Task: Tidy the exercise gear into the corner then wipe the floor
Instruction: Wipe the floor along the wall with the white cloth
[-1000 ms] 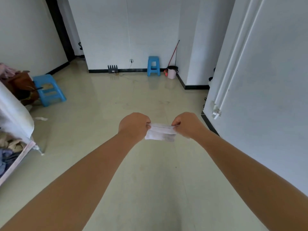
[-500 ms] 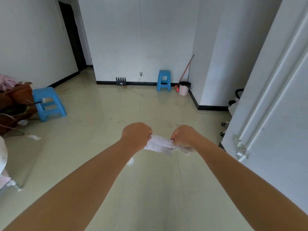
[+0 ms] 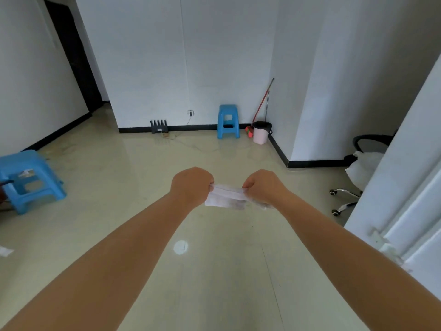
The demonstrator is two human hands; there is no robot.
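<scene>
I am seeing the left hand (image 3: pixel 192 186) and right hand (image 3: pixel 263 187) each pinching closed on one end of the white wipe (image 3: pixel 226 198), its long axis running side to side between them, hanging high above the floor (image 3: pixel 214 271) directly below.

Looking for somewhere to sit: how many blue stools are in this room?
2. One blue stool stands against the far wall beside the pink bucket; the other stool is at the left edge. More may be out of view.
</scene>
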